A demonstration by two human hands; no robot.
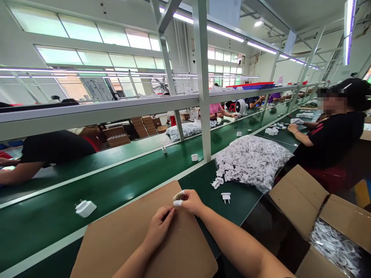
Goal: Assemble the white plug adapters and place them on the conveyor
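My left hand [161,223] and my right hand [191,202] meet over a brown cardboard sheet [139,239] lying on the green bench. The left fingers are curled together, thumb against forefinger. Pale coverings wrap the thumb and forefinger of the right hand, which are bent into a pinch beside the left fingertips. Anything between the fingers is too small or hidden to make out. To the right of the cardboard lies a white two-pin plug piece [225,197]. Similar pieces spill from a clear plastic bag [253,160] just beyond it.
A green conveyor belt [130,181] runs past the bench, carrying a white charger [85,208] and other white parts. A metal post [202,81] rises at its edge. An open carton [333,227] of white pieces stands lower right. A co-worker [333,131] sits at right.
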